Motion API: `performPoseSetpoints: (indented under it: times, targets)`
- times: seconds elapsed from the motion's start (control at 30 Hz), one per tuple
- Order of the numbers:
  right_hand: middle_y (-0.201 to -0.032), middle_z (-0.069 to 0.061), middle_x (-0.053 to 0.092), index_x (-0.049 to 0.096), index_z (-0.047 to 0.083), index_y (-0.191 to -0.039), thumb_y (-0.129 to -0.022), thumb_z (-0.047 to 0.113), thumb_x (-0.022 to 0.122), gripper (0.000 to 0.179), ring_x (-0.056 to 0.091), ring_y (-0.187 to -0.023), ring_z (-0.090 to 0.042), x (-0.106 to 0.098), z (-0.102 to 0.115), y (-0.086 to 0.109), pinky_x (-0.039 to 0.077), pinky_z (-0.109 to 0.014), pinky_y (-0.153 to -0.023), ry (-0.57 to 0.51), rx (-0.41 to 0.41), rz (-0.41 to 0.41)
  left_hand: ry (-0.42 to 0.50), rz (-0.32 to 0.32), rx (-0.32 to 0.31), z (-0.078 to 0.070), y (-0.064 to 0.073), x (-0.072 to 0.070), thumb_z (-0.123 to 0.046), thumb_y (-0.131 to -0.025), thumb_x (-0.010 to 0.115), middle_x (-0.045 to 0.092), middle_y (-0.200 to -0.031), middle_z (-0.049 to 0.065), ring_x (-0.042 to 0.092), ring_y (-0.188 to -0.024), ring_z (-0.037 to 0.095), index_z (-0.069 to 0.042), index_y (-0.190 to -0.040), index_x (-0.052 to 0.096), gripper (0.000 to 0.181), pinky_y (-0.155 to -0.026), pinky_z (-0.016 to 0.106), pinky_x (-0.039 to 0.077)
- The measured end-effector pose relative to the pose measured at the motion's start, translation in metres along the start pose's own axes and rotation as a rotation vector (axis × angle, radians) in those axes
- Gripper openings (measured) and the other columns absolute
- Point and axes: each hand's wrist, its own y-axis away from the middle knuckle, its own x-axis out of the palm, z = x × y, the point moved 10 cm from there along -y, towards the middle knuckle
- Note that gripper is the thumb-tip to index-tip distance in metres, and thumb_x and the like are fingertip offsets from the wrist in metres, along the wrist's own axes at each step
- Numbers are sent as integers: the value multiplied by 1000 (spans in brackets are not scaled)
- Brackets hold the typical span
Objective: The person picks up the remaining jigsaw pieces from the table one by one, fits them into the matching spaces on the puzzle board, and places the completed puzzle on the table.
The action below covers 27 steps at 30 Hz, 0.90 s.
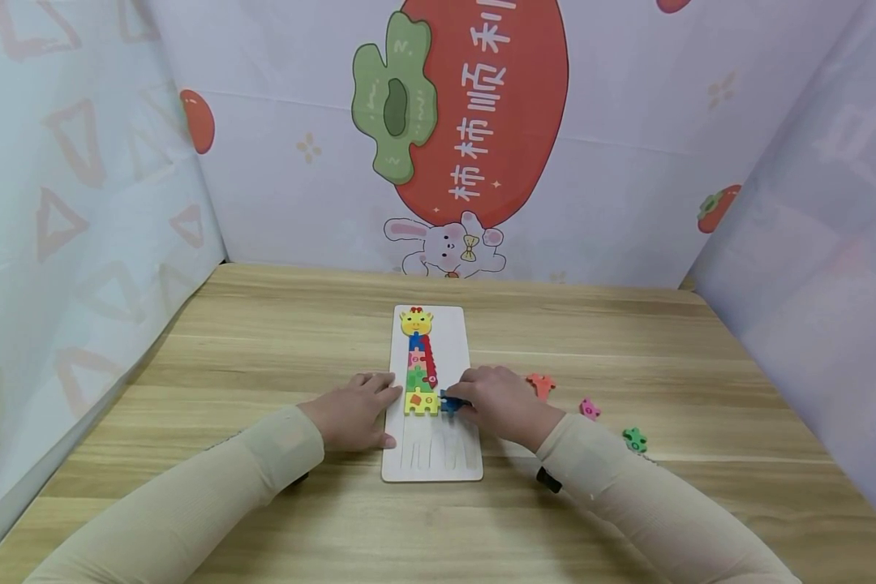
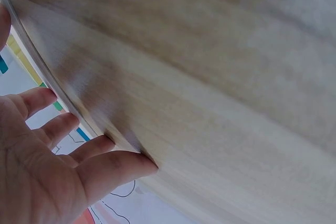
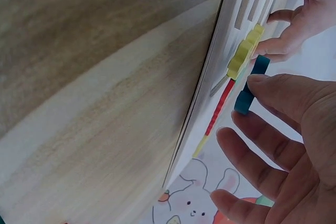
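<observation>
A pale puzzle board (image 1: 441,450) lies on the table, with a giraffe head piece (image 1: 416,322) at its far end. Below the head run blue, pink and green neck pieces, a red jagged piece (image 1: 428,357) beside them, and a yellow piece (image 1: 421,404) at the bottom. My right hand (image 1: 507,405) pinches a dark blue puzzle piece (image 3: 259,67) between thumb and index finger, just right of the yellow piece and over the board. My left hand (image 1: 352,412) rests at the board's left edge, its fingertips (image 2: 68,121) touching the rim and thumb spread toward me.
To the right of the board lie loose orange (image 1: 541,385), pink (image 1: 590,409) and green (image 1: 635,440) puzzle pieces on the wooden table (image 1: 321,519). A printed cloth (image 1: 285,195) hangs behind the table, and cloth walls stand at both sides.
</observation>
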Motion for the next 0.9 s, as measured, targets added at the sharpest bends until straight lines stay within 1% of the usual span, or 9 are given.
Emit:
performPoseSetpoints:
  times: [0.37,0.67,0.9]
  targets:
    - [-105,2,71,72,19,-117,-84,25,76,33,64,-87,-13,4,1,-2,53,-27,-79,-2,6,37,-8,3,-2,0,1,0,-54,-86,64,27,-156,9,28,-140,34,-13,-149,37,80,-105,51,40]
    - [-106,1,71,72,20,-117,-85,25,76,33,63,-85,-13,7,1,-4,53,-26,-78,-3,14,62,-14,-6,3,-1,1,0,-55,-86,64,28,-156,9,29,-139,35,-12,-149,37,80,-106,50,40]
    - [-105,1,71,72,20,-116,-85,25,76,32,64,-85,-13,8,1,-5,53,-27,-79,1,22,66,-7,-4,1,-1,1,-1,-55,-86,64,28,-156,9,29,-139,35,-13,-149,38,80,-106,49,40]
